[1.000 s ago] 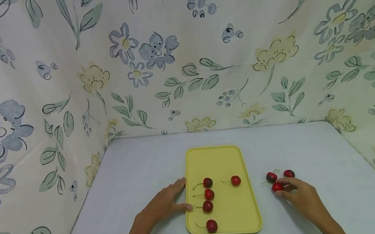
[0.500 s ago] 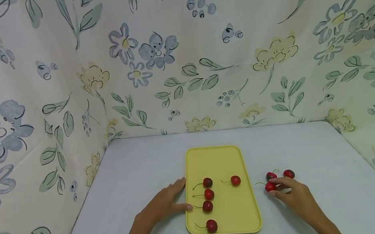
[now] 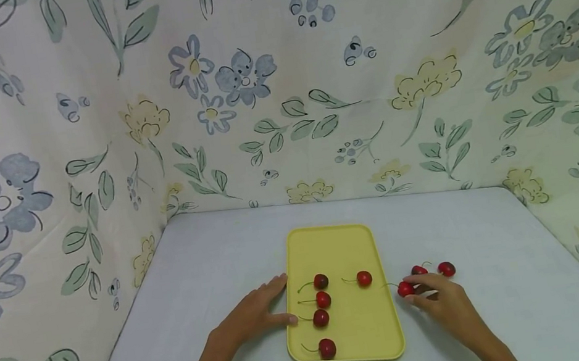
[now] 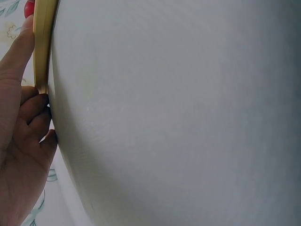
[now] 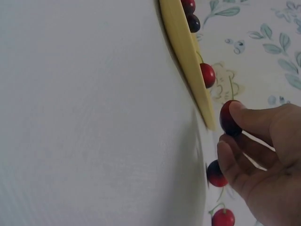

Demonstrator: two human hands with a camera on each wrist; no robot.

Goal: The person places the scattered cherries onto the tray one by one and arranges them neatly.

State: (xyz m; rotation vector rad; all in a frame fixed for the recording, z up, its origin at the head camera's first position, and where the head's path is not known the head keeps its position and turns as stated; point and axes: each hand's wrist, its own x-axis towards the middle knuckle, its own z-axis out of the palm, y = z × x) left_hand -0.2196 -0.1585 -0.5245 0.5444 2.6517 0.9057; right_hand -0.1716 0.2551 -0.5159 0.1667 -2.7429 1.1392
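A red cherry [image 3: 405, 288] with its stem pointing left is pinched between the thumb and fingers of my right hand [image 3: 445, 301], beside the right edge of the yellow tray [image 3: 332, 242]. In the right wrist view that cherry [image 5: 229, 118] is off the table. My left hand [image 3: 248, 317] rests at the tray's left edge, its thumb on the rim and its fingers stretched along the side. On the tray, several cherries stand in a column at the left, among them a front cherry [image 3: 327, 349], and a single cherry [image 3: 364, 278] sits farther right.
Two more cherries lie on the white table [image 3: 210, 248] right of the tray: a partly covered cherry [image 3: 419, 270] behind my right fingers and a darker cherry [image 3: 446, 269] beyond them. A flowered cloth [image 3: 317, 139] hangs along the back and sides.
My right hand has carried the pinched cherry left, away from the other two loose cherries and up to the tray's right edge. The left hand and the tray have stayed still.
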